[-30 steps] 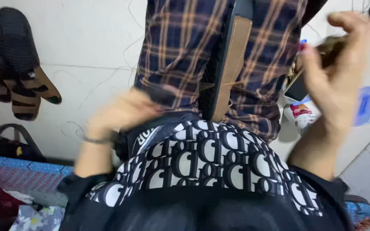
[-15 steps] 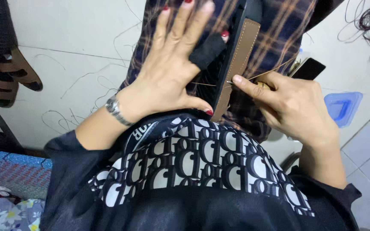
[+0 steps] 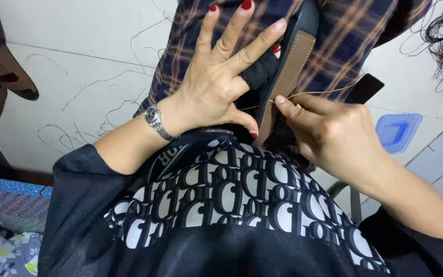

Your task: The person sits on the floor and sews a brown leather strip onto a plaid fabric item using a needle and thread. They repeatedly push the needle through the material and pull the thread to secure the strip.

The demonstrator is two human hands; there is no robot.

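Your left hand point(image 3: 216, 87) lies flat and spread over the plaid trousers point(image 3: 344, 36), fingers fanned toward 12 o'clock. It grips nothing: the palm and the thumb press the strap point(image 3: 288, 66) against the leg, likely to keep it from sliding as the thread is worked. A black finger guard point(image 3: 259, 73) covers the index finger right beside the strap, probably to shield it from the needle or thread. A silver watch point(image 3: 156, 122) sits on that wrist.

The strap is tan leather with a black edge. It runs from the middle of the view up toward 1 o'clock and lies on the plaid cloth, between your two hands.

Your right hand point(image 3: 334, 133) comes in from 4 o'clock. Its thumb and forefinger are pinched shut at the strap's right edge, on a thin pale thread point(image 3: 324, 93) that stretches taut toward 2 o'clock. Whether a needle is in that pinch too, you cannot tell from here. The other fingers are curled in.

A black tab point(image 3: 363, 88) lies just beyond the right hand, at 2 o'clock. A blue lid point(image 3: 398, 132) lies on the tiled floor point(image 3: 437, 154) at 3 o'clock, well apart from the work. Sandals point(image 3: 6, 82) sit at 9 o'clock, and loose threads point(image 3: 88, 87) are scattered on the pale floor between them and your left arm. A patterned scarf point(image 3: 221, 200) fills the lower view.
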